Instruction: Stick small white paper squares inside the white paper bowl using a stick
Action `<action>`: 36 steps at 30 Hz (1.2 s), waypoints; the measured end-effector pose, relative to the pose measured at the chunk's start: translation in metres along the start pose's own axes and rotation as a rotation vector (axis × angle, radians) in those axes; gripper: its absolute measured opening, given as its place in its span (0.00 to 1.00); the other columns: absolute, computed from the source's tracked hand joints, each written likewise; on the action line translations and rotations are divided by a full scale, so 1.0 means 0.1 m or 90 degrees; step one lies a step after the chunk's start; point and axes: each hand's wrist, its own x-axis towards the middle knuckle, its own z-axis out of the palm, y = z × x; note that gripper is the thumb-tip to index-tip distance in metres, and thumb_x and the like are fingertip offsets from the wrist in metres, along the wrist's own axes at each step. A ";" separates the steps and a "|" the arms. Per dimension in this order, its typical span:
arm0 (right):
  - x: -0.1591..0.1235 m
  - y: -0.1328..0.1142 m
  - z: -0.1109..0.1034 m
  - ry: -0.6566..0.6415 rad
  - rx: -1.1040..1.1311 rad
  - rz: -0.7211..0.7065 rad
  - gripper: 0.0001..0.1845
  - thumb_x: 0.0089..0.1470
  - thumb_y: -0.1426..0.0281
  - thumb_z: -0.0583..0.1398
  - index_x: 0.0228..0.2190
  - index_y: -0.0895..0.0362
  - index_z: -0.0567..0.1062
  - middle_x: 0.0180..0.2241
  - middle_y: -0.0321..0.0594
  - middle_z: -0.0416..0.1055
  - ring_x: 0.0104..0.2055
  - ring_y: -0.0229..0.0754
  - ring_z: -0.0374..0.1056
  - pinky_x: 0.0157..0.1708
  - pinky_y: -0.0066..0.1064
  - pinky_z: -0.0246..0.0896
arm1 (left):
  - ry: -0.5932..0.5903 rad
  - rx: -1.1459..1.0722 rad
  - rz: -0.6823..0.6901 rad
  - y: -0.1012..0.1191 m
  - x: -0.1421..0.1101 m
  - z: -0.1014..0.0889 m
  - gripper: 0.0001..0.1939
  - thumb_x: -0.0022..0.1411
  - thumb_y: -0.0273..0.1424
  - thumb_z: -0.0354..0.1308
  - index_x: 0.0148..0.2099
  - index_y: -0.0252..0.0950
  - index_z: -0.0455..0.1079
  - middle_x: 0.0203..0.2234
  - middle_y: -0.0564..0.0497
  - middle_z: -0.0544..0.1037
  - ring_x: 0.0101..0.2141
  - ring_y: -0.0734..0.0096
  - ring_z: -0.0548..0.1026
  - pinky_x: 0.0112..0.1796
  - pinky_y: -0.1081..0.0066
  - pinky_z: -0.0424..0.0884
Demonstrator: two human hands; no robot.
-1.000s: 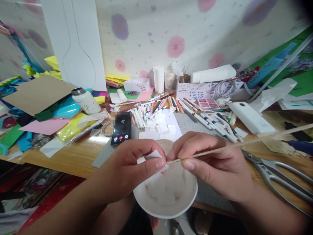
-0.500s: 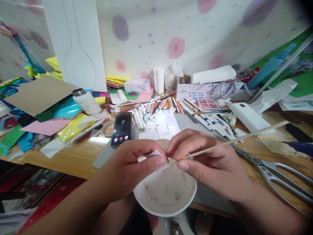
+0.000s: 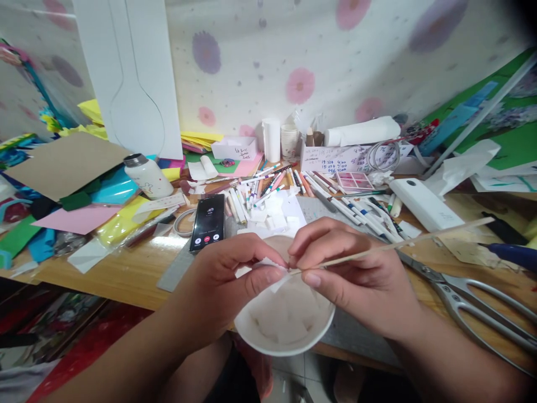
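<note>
Between thumb and fingers, my left hand (image 3: 239, 277) pinches a small piece of white paper (image 3: 277, 284). My right hand (image 3: 344, 268) is closed on a thin wooden stick (image 3: 403, 244), whose long end points up to the right. The stick's near end meets the paper at my left fingertips; how they join there is hidden by the fingers. Directly below both hands is a white bowl (image 3: 285, 348) with pale paper-like pieces inside. White paper scraps (image 3: 274, 215) lie on a sheet just behind the bowl.
Large scissors (image 3: 457, 296) lie at the right, near my right forearm. A phone (image 3: 208, 223), a tape roll (image 3: 184, 221) and a white bottle (image 3: 147, 176) are to the left. Several markers (image 3: 331, 187) spread across the middle. A white power bank (image 3: 425, 204) sits at the back right.
The bowl appears slightly higher and a little to the right. The stick's far end has dipped slightly. Both hands keep their grips, with the paper piece turned a little at my left fingertips.
</note>
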 end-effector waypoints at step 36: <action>0.04 0.22 -0.17 0.124 0.034 0.049 0.04 0.54 0.75 0.67 0.28 0.55 0.80 0.31 0.39 0.79 0.35 0.41 0.75 0.33 0.32 0.70 | 0.256 0.348 0.053 0.04 -0.14 -0.01 0.09 0.59 0.32 0.57 0.26 0.39 0.69 0.24 0.54 0.75 0.29 0.67 0.73 0.33 0.67 0.69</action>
